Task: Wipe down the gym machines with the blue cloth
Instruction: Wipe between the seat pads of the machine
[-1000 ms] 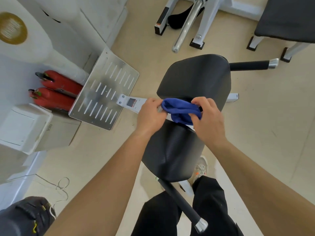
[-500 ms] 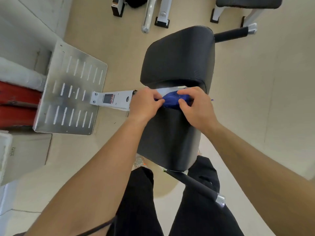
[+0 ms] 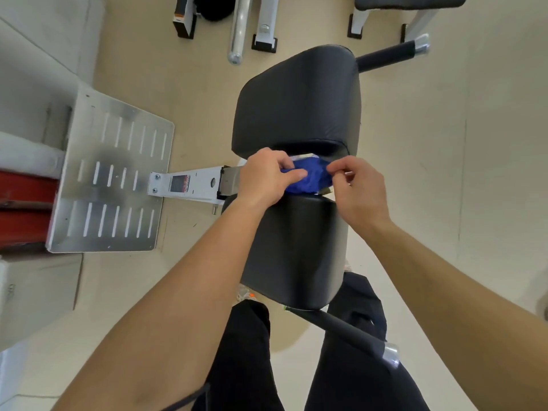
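Observation:
A bunched blue cloth sits in the gap between the two black pads of a gym machine, the far pad and the near pad. My left hand grips the cloth's left side, thumb laid across it. My right hand pinches the cloth's right edge with curled fingers. Most of the cloth is hidden under my hands.
A white frame arm leads left to a slotted metal footplate. Red cylinders lie at the far left. Black handles with chrome caps stick out at the upper right and lower right. Other machines' legs stand beyond.
The view has tilted to look more straight down. Both hands have brought the cloth down into the gap between the pads and kept their hold on it.

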`<state>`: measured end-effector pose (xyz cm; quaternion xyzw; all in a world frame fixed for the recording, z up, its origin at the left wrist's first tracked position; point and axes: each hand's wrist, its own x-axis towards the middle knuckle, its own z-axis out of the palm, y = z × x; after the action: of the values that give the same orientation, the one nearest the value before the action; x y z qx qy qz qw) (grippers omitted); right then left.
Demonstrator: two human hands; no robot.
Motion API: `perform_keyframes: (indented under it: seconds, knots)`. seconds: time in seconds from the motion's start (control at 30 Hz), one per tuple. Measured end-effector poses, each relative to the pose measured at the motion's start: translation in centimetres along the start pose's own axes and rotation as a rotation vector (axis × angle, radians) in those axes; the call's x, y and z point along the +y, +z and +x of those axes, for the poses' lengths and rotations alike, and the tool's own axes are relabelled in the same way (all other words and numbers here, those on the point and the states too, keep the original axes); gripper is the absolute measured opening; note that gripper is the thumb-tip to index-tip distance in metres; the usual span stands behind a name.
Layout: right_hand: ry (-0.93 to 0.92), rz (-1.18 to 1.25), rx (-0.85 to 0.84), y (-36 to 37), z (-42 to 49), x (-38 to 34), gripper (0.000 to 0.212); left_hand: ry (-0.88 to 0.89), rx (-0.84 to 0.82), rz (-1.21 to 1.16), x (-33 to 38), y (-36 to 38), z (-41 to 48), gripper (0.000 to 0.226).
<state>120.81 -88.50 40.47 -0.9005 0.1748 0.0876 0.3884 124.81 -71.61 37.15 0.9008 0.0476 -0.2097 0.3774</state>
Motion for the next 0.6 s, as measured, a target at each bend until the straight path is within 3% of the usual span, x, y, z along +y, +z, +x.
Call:
perform_keyframes:
  seconds: [0.17,0.23,0.33,0.4,0.6]
  knots:
    - [-0.077,-0.07,-0.093,-0.3,0.8,-0.6,0.023,-0.143,0.078,-0.085,-0.5,0.0,0.3,0.015]
    - [-0.088,-0.13,-0.136,-0.6,0.8,-0.7,0.023,-0.098,0.115,-0.066,0.9,0.2,-0.7,0.011]
    - [-0.109,-0.165,-0.165,-1.0,1.0,-0.5,0.022,-0.004,0.099,-0.091,2.2,1.1,-1.9,0.032]
    - [-0.124,-0.188,-0.155,-1.2,1.1,-0.2,0.022,-0.003,0.094,-0.072,1.8,1.4,-1.8,0.032]
    - [-0.189,-0.261,-0.216,-0.5,1.6,0.1,0.021,-0.225,0.114,-0.069,-2.7,0.4,0.7,0.023]
